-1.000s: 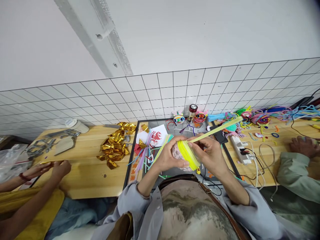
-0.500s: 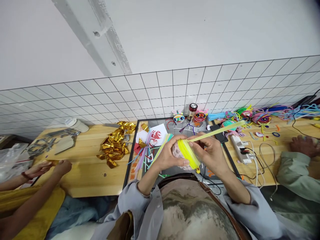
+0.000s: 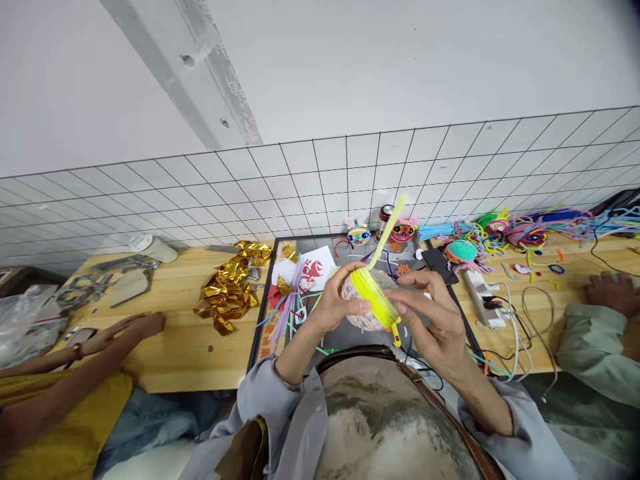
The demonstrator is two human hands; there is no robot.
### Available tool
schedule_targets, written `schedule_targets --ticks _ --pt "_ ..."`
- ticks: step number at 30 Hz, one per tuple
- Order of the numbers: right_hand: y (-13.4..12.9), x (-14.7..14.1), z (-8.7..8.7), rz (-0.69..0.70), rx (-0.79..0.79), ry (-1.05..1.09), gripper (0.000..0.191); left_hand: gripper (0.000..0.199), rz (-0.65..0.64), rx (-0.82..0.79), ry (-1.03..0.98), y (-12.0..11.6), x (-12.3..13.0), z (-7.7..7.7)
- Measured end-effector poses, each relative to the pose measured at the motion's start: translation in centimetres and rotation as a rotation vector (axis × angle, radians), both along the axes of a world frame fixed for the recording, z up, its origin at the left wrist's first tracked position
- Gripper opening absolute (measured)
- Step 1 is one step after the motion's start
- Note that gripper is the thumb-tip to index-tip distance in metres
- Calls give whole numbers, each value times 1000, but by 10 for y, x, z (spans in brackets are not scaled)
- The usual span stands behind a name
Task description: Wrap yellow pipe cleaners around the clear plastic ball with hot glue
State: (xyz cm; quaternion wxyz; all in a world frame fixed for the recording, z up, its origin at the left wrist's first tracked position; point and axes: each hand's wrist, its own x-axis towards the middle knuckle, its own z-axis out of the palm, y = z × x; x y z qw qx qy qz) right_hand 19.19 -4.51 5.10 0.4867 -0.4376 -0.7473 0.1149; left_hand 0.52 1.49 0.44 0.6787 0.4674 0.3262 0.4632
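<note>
The ball [image 3: 364,323] is just right of your left hand [image 3: 334,305], which grips it and is nearer. Its yellow band [image 3: 371,291] slants far-left to near-right. Your right hand [image 3: 436,321] is half-curled at the band's edge (can't tell if pinching). Free end [image 3: 387,230] now points ahead; earlier it leaned out rightward.

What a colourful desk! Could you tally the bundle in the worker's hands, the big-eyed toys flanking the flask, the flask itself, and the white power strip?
Pink-and-yellow bundle: 1
Big-eyed toys: 2
Flask: 1
White power strip: 1
Total: 5
</note>
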Motion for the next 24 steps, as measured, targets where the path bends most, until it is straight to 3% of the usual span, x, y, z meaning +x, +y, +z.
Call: schedule_targets --ticks 5,15,24 --pt "-1 0 -7 -84 97 -247 30 82 18 -10 17 1 1 7" --pt "8 -7 -1 -66 111 -316 26 82 -45 62 80 0 -3 7" --pt "13 -11 1 -47 32 -316 29 75 -56 180 224 -3 -2 17"
